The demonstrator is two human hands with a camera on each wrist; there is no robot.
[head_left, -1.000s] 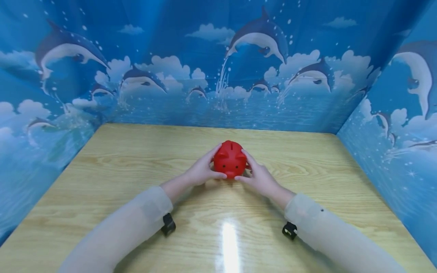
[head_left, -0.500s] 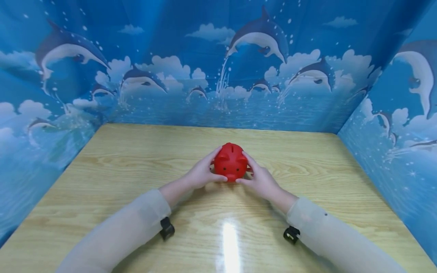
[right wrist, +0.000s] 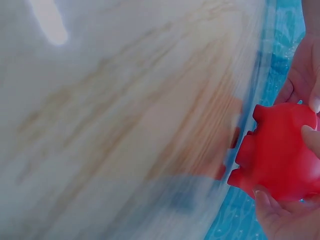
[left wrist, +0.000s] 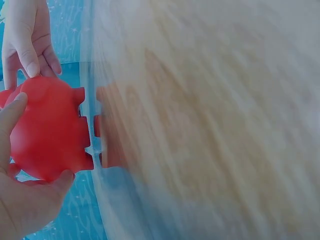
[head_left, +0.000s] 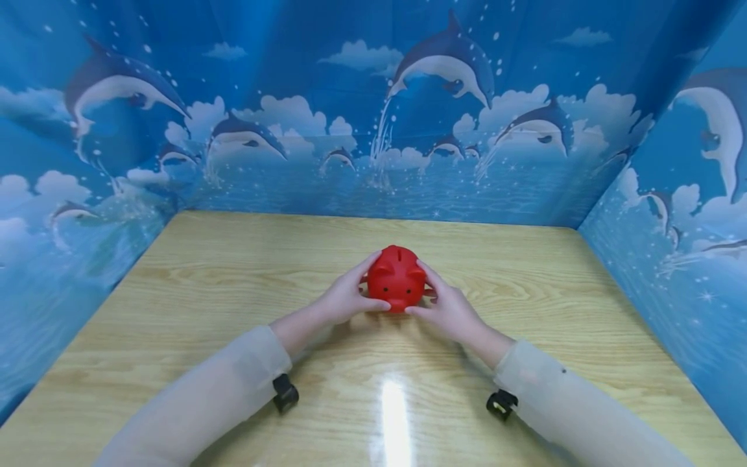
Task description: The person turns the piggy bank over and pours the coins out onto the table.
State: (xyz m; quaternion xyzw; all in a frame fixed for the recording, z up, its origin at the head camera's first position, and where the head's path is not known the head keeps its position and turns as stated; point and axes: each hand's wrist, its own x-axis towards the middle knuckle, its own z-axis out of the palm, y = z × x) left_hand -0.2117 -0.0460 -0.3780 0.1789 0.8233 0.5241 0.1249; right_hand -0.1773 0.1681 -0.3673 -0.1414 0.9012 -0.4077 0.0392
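**Round, smooth red pig-shaped bank held from both sides, face to the near side**

From the left edge, a blue hanging printed with white-bellied dolphins, clouds and water runs along the back and round to the right, bordering a pale wood-grain worktop. A loose whitish sleeve with a small black block-shaped device at its cuff leads to the left hand; its fingers curve round the bank's left flank, thumb low by the snout.

The bank sits near the middle of the worktop. Its snout points at the head camera, tipped slightly down; the long axis, snout to rear, runs away from the near side, as does the dark slot on top. In the left wrist view a thin strip separates its feet from their reflection.

The right hand grasps the right flank likewise, thumb beside the snout. Beyond come a second black device and a matching whitish sleeve.
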